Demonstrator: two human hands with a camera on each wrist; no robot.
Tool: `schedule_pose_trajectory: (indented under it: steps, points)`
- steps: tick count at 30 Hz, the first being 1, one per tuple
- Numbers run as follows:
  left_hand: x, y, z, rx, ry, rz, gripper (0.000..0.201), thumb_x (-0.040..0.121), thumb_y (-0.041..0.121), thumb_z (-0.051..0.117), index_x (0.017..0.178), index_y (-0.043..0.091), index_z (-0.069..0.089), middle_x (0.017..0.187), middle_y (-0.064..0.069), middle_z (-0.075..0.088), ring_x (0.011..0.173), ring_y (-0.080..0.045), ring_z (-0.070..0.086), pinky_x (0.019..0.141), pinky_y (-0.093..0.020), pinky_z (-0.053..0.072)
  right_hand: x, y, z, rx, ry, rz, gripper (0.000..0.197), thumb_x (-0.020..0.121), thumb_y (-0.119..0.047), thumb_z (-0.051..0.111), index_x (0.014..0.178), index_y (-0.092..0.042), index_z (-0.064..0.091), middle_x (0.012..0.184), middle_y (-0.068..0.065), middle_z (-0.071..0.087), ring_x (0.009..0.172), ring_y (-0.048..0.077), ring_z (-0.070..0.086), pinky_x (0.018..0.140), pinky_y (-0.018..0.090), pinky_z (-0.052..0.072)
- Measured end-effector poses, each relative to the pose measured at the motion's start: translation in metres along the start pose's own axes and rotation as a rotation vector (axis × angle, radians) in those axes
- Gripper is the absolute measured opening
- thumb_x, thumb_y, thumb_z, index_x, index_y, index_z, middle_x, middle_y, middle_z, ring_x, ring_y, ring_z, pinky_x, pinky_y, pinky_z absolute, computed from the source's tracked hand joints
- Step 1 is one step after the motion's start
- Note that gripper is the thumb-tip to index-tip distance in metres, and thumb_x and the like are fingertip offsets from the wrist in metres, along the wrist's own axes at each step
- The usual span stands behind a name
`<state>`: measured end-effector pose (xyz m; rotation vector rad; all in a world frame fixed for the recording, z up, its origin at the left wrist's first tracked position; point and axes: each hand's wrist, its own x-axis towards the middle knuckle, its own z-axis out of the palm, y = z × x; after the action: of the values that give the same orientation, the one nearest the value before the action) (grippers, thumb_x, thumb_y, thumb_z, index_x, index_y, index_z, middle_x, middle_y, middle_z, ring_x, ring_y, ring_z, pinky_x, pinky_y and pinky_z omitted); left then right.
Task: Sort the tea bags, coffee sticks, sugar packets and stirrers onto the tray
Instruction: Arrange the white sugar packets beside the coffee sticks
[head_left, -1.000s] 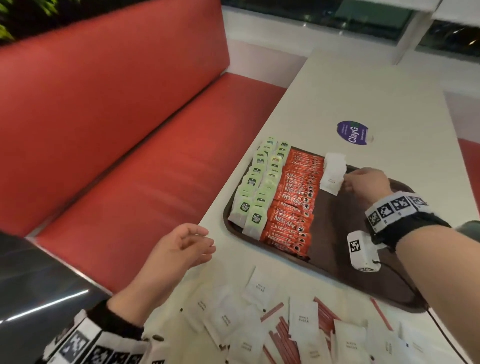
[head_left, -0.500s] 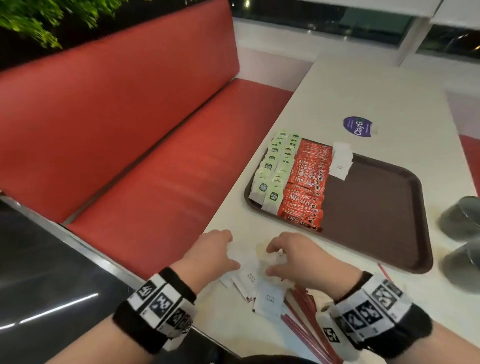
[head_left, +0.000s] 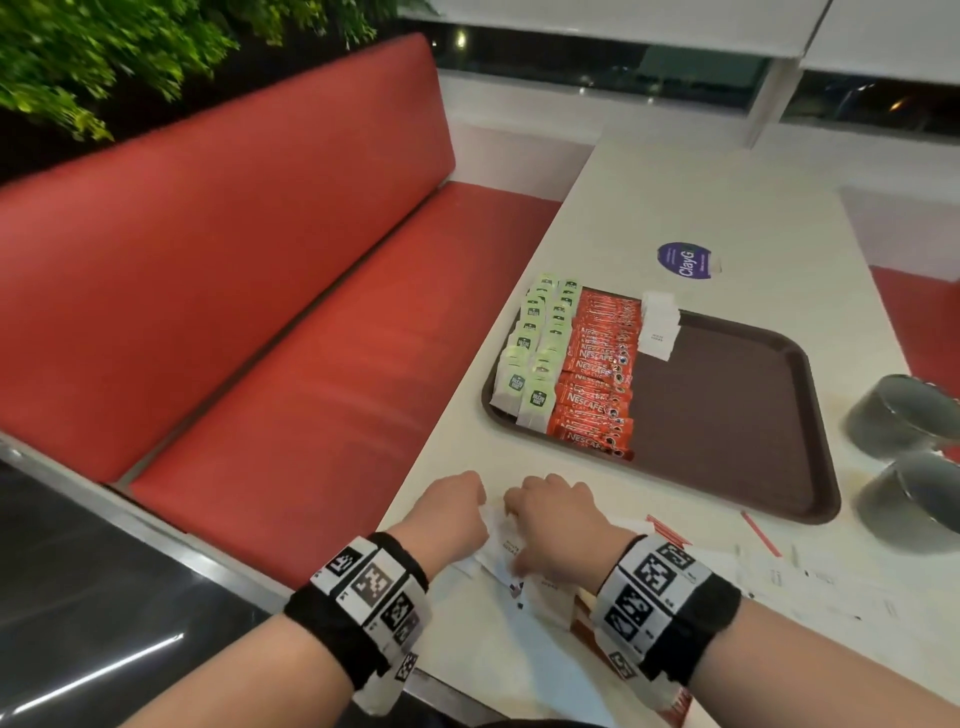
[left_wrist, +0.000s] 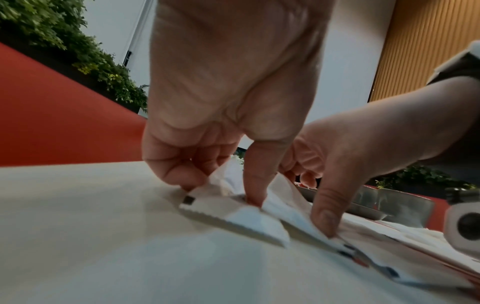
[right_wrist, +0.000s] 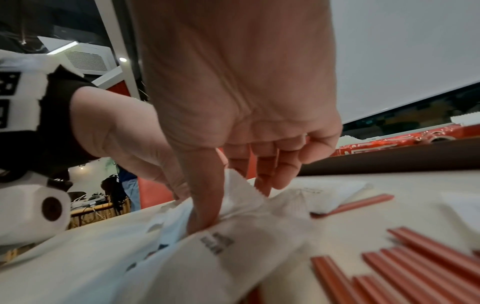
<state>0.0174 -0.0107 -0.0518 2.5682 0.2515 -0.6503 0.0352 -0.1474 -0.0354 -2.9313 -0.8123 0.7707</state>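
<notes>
A brown tray (head_left: 727, 415) holds two columns of green tea bags (head_left: 535, 358), a row of red coffee sticks (head_left: 597, 374) and a small stack of white sugar packets (head_left: 658, 325) at its far side. Near the table's front edge, my left hand (head_left: 457, 514) and right hand (head_left: 550, 525) are close together on a loose heap of sugar packets (head_left: 501, 545). In the left wrist view my left hand (left_wrist: 221, 191) pinches packets (left_wrist: 233, 214) between thumb and curled fingers. My right hand (right_wrist: 228, 197) pinches raised packets (right_wrist: 246, 226) the same way. Red stirrers (right_wrist: 415, 267) lie beside it.
More sugar packets (head_left: 810, 577) and a red stirrer (head_left: 761, 535) are scattered at the front right. Two metal bowls (head_left: 898, 415) stand right of the tray. A purple sticker (head_left: 684, 260) lies beyond it. A red bench (head_left: 260, 312) runs along the table's left edge.
My right hand came back from the sugar stack on the tray to the loose heap. My left hand moved onto the table. Both now pinch packets, closer together.
</notes>
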Motion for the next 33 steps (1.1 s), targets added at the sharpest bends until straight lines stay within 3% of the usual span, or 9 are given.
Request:
schedule_pose_trajectory:
  steps: [3,6,9,13,16,20,23,27,33]
  points:
    - [-0.002,-0.002,-0.002,-0.038,0.036,0.061,0.020,0.086,0.012,0.057,0.106,0.014,0.060,0.109,0.001,0.058,0.104,-0.018,0.053,0.071,-0.019,0.037,-0.002,0.005,-0.003,0.143,0.069,0.008,0.013,0.082,-0.018,0.062,0.088,-0.024,0.051,0.087,-0.003,0.055,0.093,0.022,0.047,0.082,0.036,0.030]
    - [-0.005,-0.010,-0.009,-0.162,0.056,0.099,0.005,0.085,0.018,0.062,0.084,0.020,0.057,0.076,0.010,0.047,0.073,-0.012,0.049,0.050,-0.013,0.033,-0.007,0.021,-0.009,0.358,0.099,0.044,0.024,0.084,-0.017,0.059,0.068,-0.025,0.043,0.071,-0.009,0.048,0.077,0.016,0.047,0.074,0.032,0.030]
    - [-0.006,-0.016,-0.017,-0.334,0.053,0.094,0.009,0.086,0.020,0.064,0.079,0.018,0.058,0.068,0.007,0.046,0.056,-0.007,0.042,0.042,-0.014,0.033,-0.018,0.040,-0.017,0.668,0.092,0.057,0.025,0.083,-0.016,0.066,0.068,-0.023,0.047,0.066,-0.009,0.050,0.061,0.010,0.045,0.058,0.024,0.038]
    - [0.000,-0.013,-0.028,-0.632,-0.014,0.079,0.012,0.090,0.016,0.060,0.081,0.009,0.059,0.075,-0.005,0.053,0.067,-0.019,0.049,0.060,-0.028,0.043,-0.037,0.067,-0.023,1.145,0.106,0.102,0.019,0.087,-0.008,0.065,0.078,-0.016,0.050,0.066,-0.003,0.056,0.054,0.008,0.050,0.053,0.023,0.037]
    - [0.005,0.002,-0.034,-0.843,-0.066,0.021,0.013,0.096,0.014,0.052,0.088,0.005,0.058,0.082,-0.013,0.057,0.070,-0.026,0.058,0.057,-0.032,0.052,-0.046,0.085,-0.028,1.357,0.155,0.172,0.006,0.094,-0.008,0.054,0.092,-0.010,0.050,0.080,0.010,0.067,0.056,0.018,0.064,0.044,0.022,0.035]
    - [0.011,0.028,-0.041,-0.947,-0.086,-0.013,0.014,0.100,0.020,0.046,0.100,0.011,0.057,0.088,-0.015,0.064,0.065,-0.026,0.069,0.044,-0.026,0.047,-0.050,0.110,-0.029,1.445,0.249,0.266,0.006,0.097,-0.013,0.052,0.093,-0.011,0.048,0.077,0.010,0.065,0.054,0.020,0.064,0.041,0.022,0.035]
    - [0.018,0.047,-0.046,-1.009,-0.113,0.018,0.011,0.100,0.017,0.044,0.105,0.016,0.054,0.090,-0.011,0.067,0.064,-0.021,0.069,0.043,-0.022,0.041,-0.045,0.133,-0.034,1.466,0.333,0.339,0.006,0.094,-0.007,0.057,0.097,-0.008,0.052,0.079,0.012,0.068,0.057,0.019,0.063,0.047,0.024,0.041]
    - [0.036,0.068,-0.051,-1.079,-0.129,0.075,0.022,0.093,0.004,0.056,0.113,0.013,0.051,0.108,-0.011,0.067,0.076,-0.019,0.064,0.047,-0.022,0.044,-0.029,0.171,-0.056,1.482,0.456,0.403,0.019,0.084,0.004,0.065,0.099,-0.004,0.057,0.077,0.016,0.069,0.064,0.021,0.059,0.052,0.023,0.042]
    - [0.060,0.088,-0.052,-1.095,-0.087,0.136,0.025,0.090,0.004,0.060,0.112,0.013,0.054,0.099,-0.008,0.073,0.083,-0.020,0.068,0.053,-0.024,0.049,0.032,0.224,-0.083,1.354,0.633,0.523,0.022,0.082,0.002,0.068,0.070,-0.011,0.054,0.059,0.009,0.064,0.049,0.015,0.053,0.045,0.021,0.040]
